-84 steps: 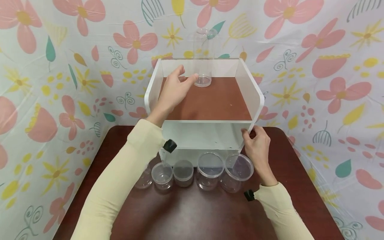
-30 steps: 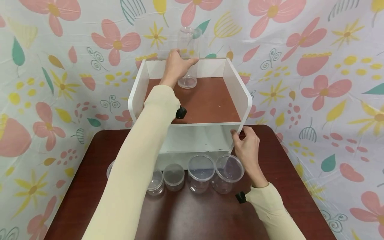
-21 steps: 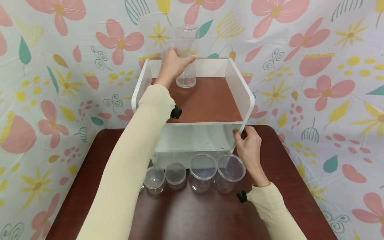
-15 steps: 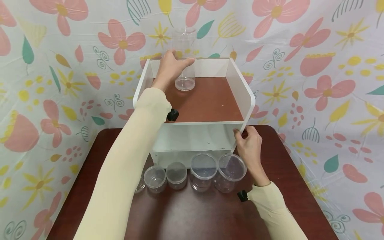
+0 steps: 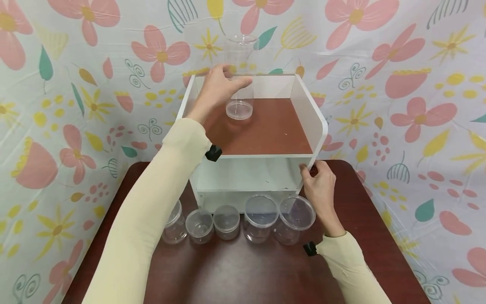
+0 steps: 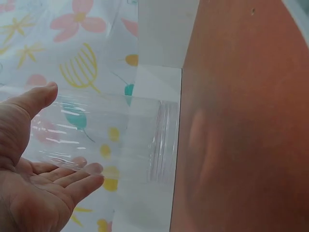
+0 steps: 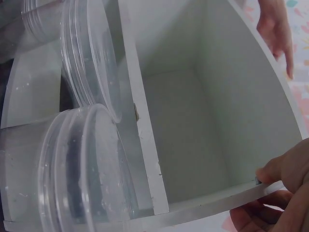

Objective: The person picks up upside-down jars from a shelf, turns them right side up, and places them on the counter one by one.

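My left hand (image 5: 220, 86) is around a tall clear plastic jar (image 5: 239, 101), thumb on one side and fingers on the other. It stays upright at the brown top board (image 5: 271, 126) of a small white shelf unit (image 5: 279, 86). In the left wrist view, its ridged end (image 6: 164, 140) lines up with the foot of the back wall; the left hand (image 6: 46, 150) spreads its thumb and nearly straight fingers at its sides. Lower down, my right hand (image 5: 320, 185) pinches the front edge of the unit's right side panel (image 7: 231, 195) between thumb and fingers.
Before the unit on the dark red table (image 5: 243, 274) stands a row of clear jars: a narrow one (image 5: 174, 230), two small ones (image 5: 199, 228) and two wider ones (image 5: 261, 219). A flowered cloth (image 5: 417, 126) hangs behind. Below the top board is an open compartment (image 5: 250, 175).
My left hand reached in and closed round the tall jar, which moved left and nearer over the top board. My right hand keeps its pinch on the side panel; the head view shifted slightly.
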